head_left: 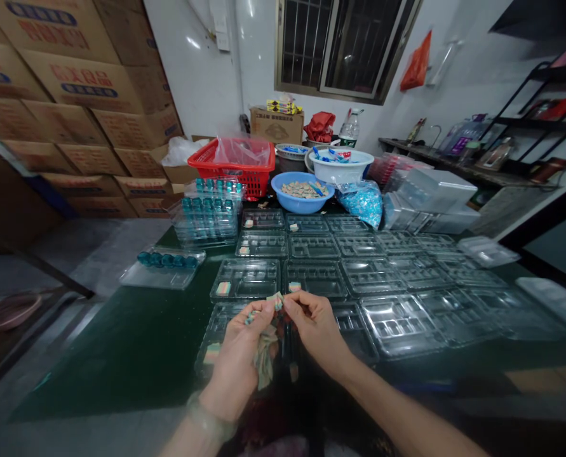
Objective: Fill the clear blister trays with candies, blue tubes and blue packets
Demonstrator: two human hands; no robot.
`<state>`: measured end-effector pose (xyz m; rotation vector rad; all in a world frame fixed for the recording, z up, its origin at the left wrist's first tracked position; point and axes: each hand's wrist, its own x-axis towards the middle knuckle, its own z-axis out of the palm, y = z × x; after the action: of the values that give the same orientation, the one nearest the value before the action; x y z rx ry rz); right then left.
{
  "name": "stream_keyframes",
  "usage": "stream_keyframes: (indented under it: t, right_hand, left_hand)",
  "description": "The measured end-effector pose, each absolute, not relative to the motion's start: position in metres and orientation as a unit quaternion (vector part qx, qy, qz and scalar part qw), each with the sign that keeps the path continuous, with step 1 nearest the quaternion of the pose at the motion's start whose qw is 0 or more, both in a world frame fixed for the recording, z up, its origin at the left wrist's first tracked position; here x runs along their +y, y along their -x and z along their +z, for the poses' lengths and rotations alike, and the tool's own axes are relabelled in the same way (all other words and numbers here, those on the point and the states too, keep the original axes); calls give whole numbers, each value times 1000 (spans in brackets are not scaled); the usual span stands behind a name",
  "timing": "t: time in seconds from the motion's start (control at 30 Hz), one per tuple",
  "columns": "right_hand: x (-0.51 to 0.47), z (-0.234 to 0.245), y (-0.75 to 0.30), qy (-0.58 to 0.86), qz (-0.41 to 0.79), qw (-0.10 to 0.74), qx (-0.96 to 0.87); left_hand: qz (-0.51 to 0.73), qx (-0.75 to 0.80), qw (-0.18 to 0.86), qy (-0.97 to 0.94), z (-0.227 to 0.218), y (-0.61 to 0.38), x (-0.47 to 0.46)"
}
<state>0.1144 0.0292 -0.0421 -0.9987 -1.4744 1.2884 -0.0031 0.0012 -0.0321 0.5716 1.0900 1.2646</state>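
Note:
My left hand (239, 355) is closed around several small pastel pieces, some of them striped; pale greenish strips (264, 363) hang below its palm. At its thumb tip a small pastel piece (276, 301) is pinched, and the fingertips of my right hand (318, 327) close on that piece's right side. Both hands are above the front rows of clear plastic trays (258, 285). A block of striped pastel pieces (223, 289) sits in one tray's left compartment, and a similar block (295, 287) lies just beyond my right fingers.
Behind the trays stand a blue basin (303, 202) of small pieces, a white basin (340, 166) with blue items and a red basket (232, 166). Teal-capped items (207, 204) are stacked at left. Clear boxes (435, 190) stand right; cartons (73, 82) line the left wall.

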Motion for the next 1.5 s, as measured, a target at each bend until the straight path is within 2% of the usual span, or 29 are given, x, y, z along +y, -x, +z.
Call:
stream_keyframes:
  t: [0.13, 0.33, 0.43, 0.53, 0.63, 0.73, 0.9, 1.03, 1.4, 1.5]
  right_hand:
    - [28, -41, -110, 418, 499, 468, -598]
    - [36, -30, -124, 397, 543, 463, -577]
    - [42, -28, -148, 428, 516, 422, -611]
    - [40, -33, -172, 428, 494, 337, -678]
    - [27, -42, -185, 440, 409, 261, -755]
    - [9, -55, -187, 460, 270, 218, -817]
    - [-6, -75, -186, 398, 56, 208, -892]
    - [-5, -81, -185, 344, -34, 199, -917]
    - [-4, -61, -181, 291, -38, 74, -953]
    - [-5, -61, -181, 301, -24, 74, -950]
  left_hand:
    - [581, 486, 613, -225, -32, -2, 1]
    - [530, 493, 641, -257, -33, 4, 0]
    - [531, 497, 641, -246, -31, 16, -1]
    - [528, 512, 631, -246, -33, 26, -6]
    - [488, 521, 651, -257, -39, 28, -16]
    - [452, 517, 683, -248, -48, 24, -26]
    - [450, 507, 692, -249, -55, 23, -36]
    - [456, 501, 691, -252, -56, 25, -37]
    - [452, 490, 691, -277, -58, 21, -35]
    - [453, 491, 693, -272, -57, 20, -35]
